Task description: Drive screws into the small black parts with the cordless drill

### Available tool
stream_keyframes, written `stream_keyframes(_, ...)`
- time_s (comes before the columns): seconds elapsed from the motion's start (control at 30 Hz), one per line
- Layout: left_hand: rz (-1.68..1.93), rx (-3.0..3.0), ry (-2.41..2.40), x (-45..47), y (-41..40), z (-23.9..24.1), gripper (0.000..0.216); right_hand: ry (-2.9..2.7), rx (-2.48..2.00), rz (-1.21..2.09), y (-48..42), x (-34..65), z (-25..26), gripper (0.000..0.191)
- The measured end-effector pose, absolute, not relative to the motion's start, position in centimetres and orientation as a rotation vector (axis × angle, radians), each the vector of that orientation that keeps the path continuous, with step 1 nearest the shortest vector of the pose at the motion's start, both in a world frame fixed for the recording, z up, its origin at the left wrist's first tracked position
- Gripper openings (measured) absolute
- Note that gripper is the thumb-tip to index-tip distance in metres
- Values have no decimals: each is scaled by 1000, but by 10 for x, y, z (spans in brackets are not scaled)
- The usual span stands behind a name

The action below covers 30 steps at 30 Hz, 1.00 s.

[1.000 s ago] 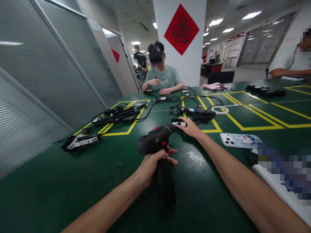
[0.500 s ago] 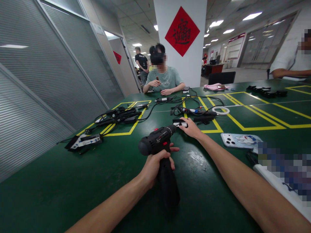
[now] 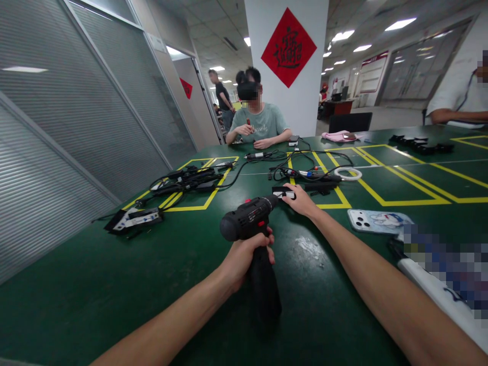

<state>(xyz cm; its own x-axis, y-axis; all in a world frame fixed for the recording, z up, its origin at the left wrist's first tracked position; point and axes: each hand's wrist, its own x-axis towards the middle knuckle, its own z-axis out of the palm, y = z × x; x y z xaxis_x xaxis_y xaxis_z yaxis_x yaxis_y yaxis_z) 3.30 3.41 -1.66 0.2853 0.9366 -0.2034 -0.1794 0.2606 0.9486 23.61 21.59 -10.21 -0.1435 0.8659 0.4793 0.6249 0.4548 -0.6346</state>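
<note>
Holding drill [image 3: 247,218] + blk/wht part [image 3: 281,190]

L hand [image 3: 247,254] wrapped round drill, handle down, above desk [image 3: 114,290] nr mid of near edge; prob. heavy, rigid, top-heavy: hold high on handle. R hand [image 3: 299,200] pinching part's right end, farther from near edge; prob. light, stiff: grip sides, clear of chuck [image 3: 271,202]. Chuck/part contact: can't tell.

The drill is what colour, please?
The drill is mainly black with red details, clearest in the head view.

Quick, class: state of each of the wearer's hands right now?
Left hand: closed, holding the drill by its handle.
Right hand: holding a small black-and-white piece.
</note>
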Motion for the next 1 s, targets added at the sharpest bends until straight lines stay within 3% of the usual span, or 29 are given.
stream_keyframes(1.0,880,1038,1038,32,34,-18,20,-1854,-1242,382,216,236,-100,45)
